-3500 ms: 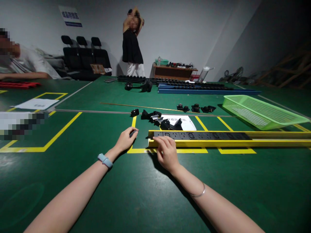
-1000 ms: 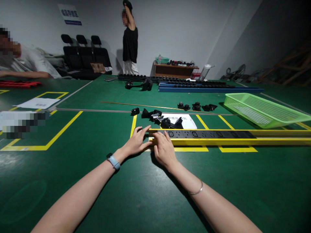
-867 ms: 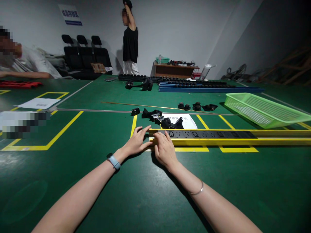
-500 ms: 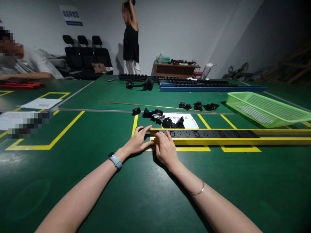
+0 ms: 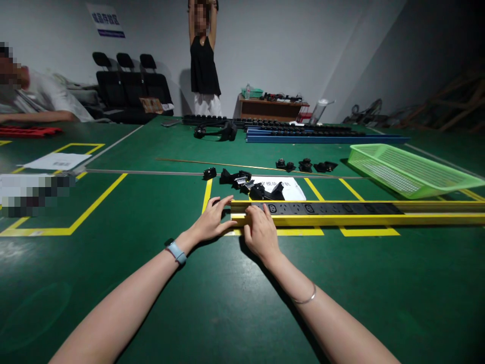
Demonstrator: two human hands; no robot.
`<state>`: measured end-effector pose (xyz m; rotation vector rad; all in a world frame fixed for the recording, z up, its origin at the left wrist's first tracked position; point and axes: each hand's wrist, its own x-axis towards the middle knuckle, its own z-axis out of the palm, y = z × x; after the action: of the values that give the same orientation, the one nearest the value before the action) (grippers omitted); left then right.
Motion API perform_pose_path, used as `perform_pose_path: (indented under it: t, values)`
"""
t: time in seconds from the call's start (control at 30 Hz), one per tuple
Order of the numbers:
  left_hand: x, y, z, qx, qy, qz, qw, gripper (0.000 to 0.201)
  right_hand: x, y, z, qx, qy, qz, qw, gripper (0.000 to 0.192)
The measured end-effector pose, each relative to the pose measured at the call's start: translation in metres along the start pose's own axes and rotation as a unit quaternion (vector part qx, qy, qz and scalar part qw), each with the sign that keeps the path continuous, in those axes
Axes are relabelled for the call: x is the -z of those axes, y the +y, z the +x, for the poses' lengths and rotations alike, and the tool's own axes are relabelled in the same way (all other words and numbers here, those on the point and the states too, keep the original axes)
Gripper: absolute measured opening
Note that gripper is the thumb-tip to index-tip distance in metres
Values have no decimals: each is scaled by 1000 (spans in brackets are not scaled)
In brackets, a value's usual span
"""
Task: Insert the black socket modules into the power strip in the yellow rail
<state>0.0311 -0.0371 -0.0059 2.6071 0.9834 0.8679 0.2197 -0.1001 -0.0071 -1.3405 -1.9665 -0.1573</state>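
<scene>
A long yellow rail [image 5: 364, 220] lies across the table, with a row of black socket modules [image 5: 329, 208] inside its channel. My left hand [image 5: 212, 220] grips the rail's left end, thumb at the near edge and fingers at the far edge. Curled fingers of my right hand [image 5: 261, 231] reach into the channel at the left end of the module row, pressing against it; the exact contact is hidden. Right behind the rail sits a pile of black plastic parts [image 5: 257, 190], partly on a white printed sheet [image 5: 297, 189].
A green basket [image 5: 413, 184] stands at the right. Small black parts [image 5: 305, 165] and a thin brass-coloured rod [image 5: 212, 164] lie beyond the rail. Blue rails [image 5: 322, 137] are at the back. One person [image 5: 204, 65] stands behind the table; another [image 5: 56, 98] sits at left.
The socket modules have slid a little right along the rail together with my right hand. My left hand stays at the rail end. The standing person has turned and raised both arms.
</scene>
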Motion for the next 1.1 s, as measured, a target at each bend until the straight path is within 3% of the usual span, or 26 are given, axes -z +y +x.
perform_pose_path:
  t: [0.47,0.57,0.67,0.8,0.93,1.1]
  values:
    - [4,-4,-2,11,2,-2,1000,77,5,13,-5,-1,24,28,999,40]
    - [11,-6,-5,79,74,4,994,57,9,12,-4,4,27,49,998,39]
    - [13,-16,-7,183,153,-25,971,41,13,9,-4,38,33,71,996,41]
    - [6,-34,-6,253,156,-113,948,42,13,3,-8,119,52,123,984,35]
    - [1,-39,-4,258,135,-156,944,42,8,-7,-16,170,-22,203,964,29]
    - [5,-31,-3,264,125,-106,950,34,1,-12,-22,140,-151,214,955,25]
